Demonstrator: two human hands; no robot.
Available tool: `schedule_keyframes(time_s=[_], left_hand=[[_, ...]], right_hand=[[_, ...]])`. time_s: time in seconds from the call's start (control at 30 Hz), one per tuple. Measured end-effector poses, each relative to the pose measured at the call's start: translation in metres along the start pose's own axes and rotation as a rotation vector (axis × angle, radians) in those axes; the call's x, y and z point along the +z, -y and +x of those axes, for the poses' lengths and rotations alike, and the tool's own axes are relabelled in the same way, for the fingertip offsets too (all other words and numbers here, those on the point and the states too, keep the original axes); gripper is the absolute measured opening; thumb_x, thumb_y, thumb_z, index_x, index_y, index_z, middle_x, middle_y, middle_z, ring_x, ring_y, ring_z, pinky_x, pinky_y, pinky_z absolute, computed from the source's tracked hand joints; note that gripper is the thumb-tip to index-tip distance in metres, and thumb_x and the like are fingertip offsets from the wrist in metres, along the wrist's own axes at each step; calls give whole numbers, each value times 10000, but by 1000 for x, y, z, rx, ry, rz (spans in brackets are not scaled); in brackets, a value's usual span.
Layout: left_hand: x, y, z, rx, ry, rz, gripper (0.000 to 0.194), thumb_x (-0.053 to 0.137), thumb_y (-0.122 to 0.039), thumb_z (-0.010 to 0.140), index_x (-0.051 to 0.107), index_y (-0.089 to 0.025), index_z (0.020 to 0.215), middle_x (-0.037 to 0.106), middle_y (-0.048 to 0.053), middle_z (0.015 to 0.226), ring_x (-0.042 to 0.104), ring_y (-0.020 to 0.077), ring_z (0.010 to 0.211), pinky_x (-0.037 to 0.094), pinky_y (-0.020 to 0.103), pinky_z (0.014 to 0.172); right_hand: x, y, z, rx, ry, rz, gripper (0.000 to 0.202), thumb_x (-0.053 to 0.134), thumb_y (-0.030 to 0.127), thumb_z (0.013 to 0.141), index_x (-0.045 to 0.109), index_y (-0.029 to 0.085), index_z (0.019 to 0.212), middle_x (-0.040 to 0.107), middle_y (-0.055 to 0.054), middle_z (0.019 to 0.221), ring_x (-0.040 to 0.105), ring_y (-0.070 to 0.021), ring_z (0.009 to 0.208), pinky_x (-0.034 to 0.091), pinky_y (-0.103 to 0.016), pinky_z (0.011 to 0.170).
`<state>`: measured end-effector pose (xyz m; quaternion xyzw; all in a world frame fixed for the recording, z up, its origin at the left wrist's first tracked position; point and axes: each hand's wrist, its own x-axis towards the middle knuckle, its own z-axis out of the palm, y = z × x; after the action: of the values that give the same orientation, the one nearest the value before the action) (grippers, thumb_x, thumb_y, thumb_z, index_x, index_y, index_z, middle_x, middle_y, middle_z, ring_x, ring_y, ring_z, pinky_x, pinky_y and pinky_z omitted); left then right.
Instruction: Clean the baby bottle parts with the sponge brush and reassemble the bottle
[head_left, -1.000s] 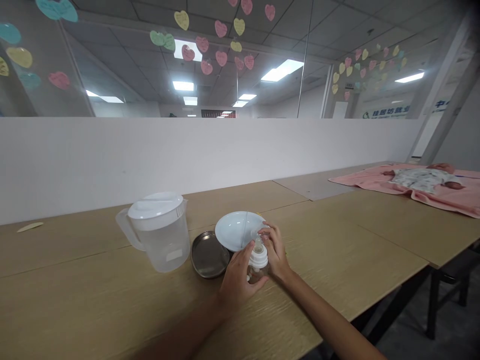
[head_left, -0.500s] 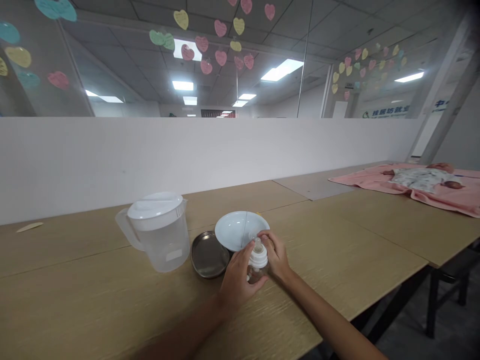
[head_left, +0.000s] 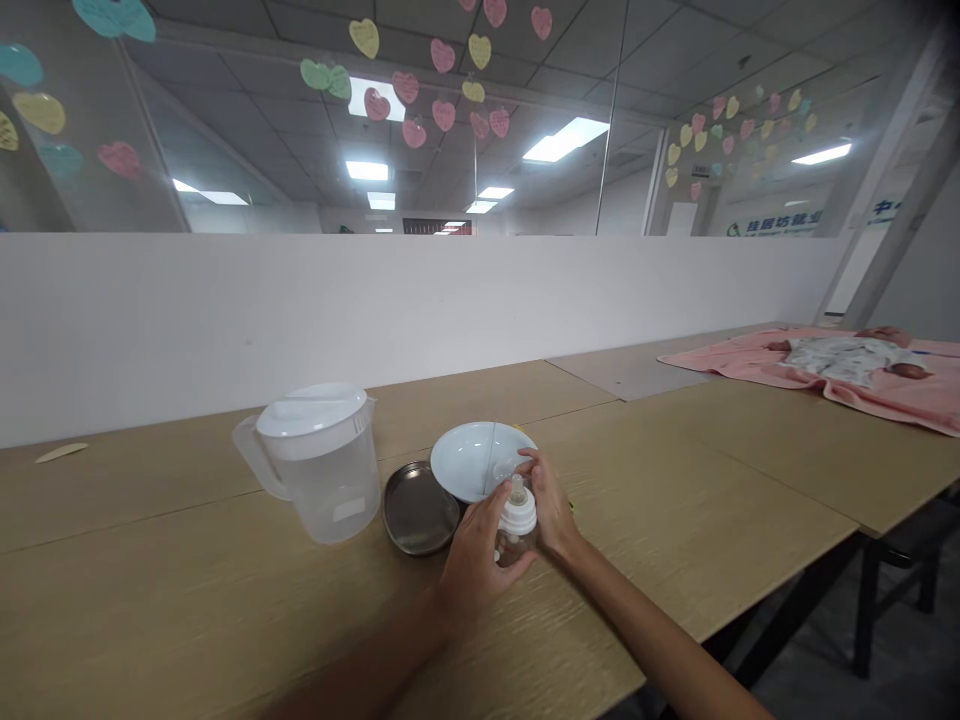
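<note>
A baby bottle [head_left: 516, 518] with a white collar and a clear teat stands upright between my hands, over the table just in front of the white bowl. My left hand [head_left: 476, 550] wraps the bottle's left side, thumb low across its front. Against its right side curves my right hand [head_left: 553, 505], fingertips bent near the teat. A clear, dome-like piece [head_left: 504, 468] shows behind the teat, close to my right fingertips; whether they touch it is unclear. The white bowl [head_left: 465, 455] lies just beyond, with a thin line across it. A metal tray [head_left: 420, 510] sits left of my left hand.
A lidded clear plastic jug [head_left: 326, 480] stands left of the tray on the wooden table [head_left: 225, 620]. A baby doll [head_left: 840, 358] lies on a pink cloth [head_left: 720, 352] at the far right. Behind runs a white partition [head_left: 375, 310]. A stool [head_left: 892, 560] is below the table's right edge.
My right fingers have shifted slightly up and away from the teat, leaving more of it visible. A small yellow-green bit now shows beside my right wrist. My left hand stays on the bottle.
</note>
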<state>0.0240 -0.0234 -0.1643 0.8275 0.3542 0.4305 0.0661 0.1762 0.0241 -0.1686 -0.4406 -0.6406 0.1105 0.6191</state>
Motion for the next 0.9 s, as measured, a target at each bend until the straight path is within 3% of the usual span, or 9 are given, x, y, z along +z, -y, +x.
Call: schedule_keyframes(time_s=[0.27, 0.37, 0.47, 0.57, 0.63, 0.8, 0.9], left_hand=[[2, 2, -1, -10, 17, 6, 773, 698, -275, 721, 323, -211, 1394, 526, 127, 1329, 520, 276, 1187, 449, 442, 989], [2, 2, -1, -11, 10, -1, 764, 696, -280, 726, 328, -203, 1391, 530, 131, 1322, 517, 275, 1191, 451, 438, 990], [2, 1, -1, -29, 18, -13, 749, 693, -275, 727, 339, -208, 1384, 532, 126, 1322, 517, 278, 1192, 450, 446, 990], [2, 1, 0, -62, 25, -60, 756, 692, -261, 721, 334, -203, 1385, 523, 123, 1335, 513, 273, 1200, 449, 443, 991], [1, 0, 2, -108, 31, -117, 803, 694, -229, 702, 302, -195, 1403, 510, 122, 1351, 509, 265, 1208, 458, 420, 984], [-4, -1, 9, -223, 99, -237, 943, 698, -210, 666, 178, -227, 1452, 553, 94, 1310, 565, 242, 1142, 482, 385, 945], [-6, -5, 13, -235, 122, -237, 914, 677, -189, 664, 203, -228, 1444, 578, 85, 1282, 575, 250, 1130, 483, 391, 937]], right_hand=[[-3, 5, 3, 17, 106, -23, 471, 181, 438, 961, 595, 234, 1055, 672, -16, 766, 621, -198, 865, 376, -458, 954], [-5, 5, 2, -14, 54, -43, 419, 226, 420, 958, 579, 224, 1072, 686, -40, 907, 604, -207, 970, 327, -482, 1004], [-8, 7, 0, -172, -17, -44, 376, 266, 417, 942, 569, 218, 1040, 668, -50, 956, 596, -213, 975, 309, -487, 1021], [-10, 11, -2, -388, 24, -45, 375, 363, 509, 880, 575, 216, 977, 643, -55, 915, 595, -230, 908, 353, -487, 982], [-9, 16, -4, -441, 52, -55, 385, 479, 554, 807, 577, 211, 949, 625, -58, 877, 586, -235, 857, 416, -464, 901], [-6, 24, -7, -343, 39, -22, 244, 612, 409, 765, 573, 201, 887, 608, -53, 813, 578, -203, 771, 476, -346, 688], [-7, 21, -10, -316, 20, 5, 371, 620, 395, 765, 568, 193, 1072, 636, -70, 896, 605, -216, 829, 499, -355, 723]])
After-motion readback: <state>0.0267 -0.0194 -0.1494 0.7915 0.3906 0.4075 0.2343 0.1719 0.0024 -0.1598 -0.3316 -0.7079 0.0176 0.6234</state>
